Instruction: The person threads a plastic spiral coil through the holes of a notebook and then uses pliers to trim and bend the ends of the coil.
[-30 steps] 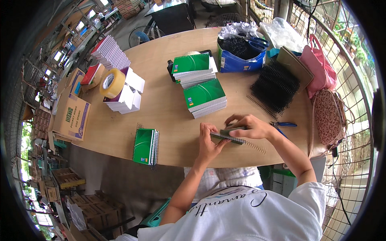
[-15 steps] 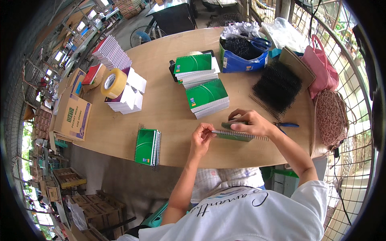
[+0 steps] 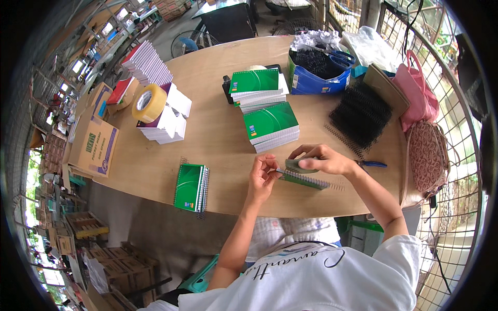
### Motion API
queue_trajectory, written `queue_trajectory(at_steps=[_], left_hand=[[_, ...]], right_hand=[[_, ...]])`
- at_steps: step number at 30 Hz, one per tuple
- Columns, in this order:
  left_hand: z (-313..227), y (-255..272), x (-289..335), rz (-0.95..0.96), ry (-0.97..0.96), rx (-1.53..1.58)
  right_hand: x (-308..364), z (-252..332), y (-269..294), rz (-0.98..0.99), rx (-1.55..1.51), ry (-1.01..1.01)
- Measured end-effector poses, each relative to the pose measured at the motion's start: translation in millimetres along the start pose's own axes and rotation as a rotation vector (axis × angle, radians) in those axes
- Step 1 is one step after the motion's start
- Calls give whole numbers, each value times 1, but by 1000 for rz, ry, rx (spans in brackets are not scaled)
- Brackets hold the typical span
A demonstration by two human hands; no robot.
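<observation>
A green-covered notebook (image 3: 307, 180) stands on edge near the table's front, its spine upward with a black spiral coil (image 3: 324, 183) along it. The coil's loose tail sticks out past the notebook's right end. My left hand (image 3: 264, 175) pinches the notebook's left end between thumb and fingers. In my right hand (image 3: 326, 159) is a dark grey-green pad (image 3: 301, 166), held down against the coil near the left end. What the pad is made of I cannot make out. To the left lies a small stack of spiral-bound green notebooks (image 3: 190, 187).
Green-covered page stacks (image 3: 272, 122) stand beyond my hands. Right of them are a blue box of coils (image 3: 319, 78), a heap of black coils (image 3: 360, 114), pliers (image 3: 373, 164) and bags (image 3: 428, 155). A tape roll (image 3: 149, 103), paper stacks and cartons (image 3: 93, 147) line the left.
The pad in my right hand has come down onto the coil near the notebook's left end. The notebook tilts a little more. The whole view has shifted slightly.
</observation>
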State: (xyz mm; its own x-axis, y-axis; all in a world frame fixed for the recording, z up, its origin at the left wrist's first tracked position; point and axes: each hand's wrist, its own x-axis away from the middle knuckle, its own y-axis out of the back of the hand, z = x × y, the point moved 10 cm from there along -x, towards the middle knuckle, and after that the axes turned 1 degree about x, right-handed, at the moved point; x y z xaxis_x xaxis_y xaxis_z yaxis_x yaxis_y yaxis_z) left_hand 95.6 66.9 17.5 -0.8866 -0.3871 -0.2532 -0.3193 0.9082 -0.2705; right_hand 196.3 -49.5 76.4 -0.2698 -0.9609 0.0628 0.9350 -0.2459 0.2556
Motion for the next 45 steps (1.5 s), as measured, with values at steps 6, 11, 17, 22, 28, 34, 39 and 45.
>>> queue_trajectory(at_steps=[6,11,17,22,28,34,39,45], left_hand=[[-2,-3,0,9,-10,-14],[-1,-4,-2,-6,-1,-19],[-4,-5,-3,4,8,-63],[-17,-5,-1,-47,10,100],[-25,4,10,-196,35,76],[-46,6,19,-227,59,-58],[-54,0,16,-178,82,-61],[-62,6,17,-178,123,-119]], right_hand=[[-5,-1,-7,7,173,-21],[-7,0,4,-78,78,8],[-14,-8,0,-104,370,78],[67,31,53,-635,706,140],[195,-26,58,-989,1335,-297],[187,-10,53,-949,990,-41],[72,125,-14,-499,1334,477],[32,150,-55,-263,1580,839]])
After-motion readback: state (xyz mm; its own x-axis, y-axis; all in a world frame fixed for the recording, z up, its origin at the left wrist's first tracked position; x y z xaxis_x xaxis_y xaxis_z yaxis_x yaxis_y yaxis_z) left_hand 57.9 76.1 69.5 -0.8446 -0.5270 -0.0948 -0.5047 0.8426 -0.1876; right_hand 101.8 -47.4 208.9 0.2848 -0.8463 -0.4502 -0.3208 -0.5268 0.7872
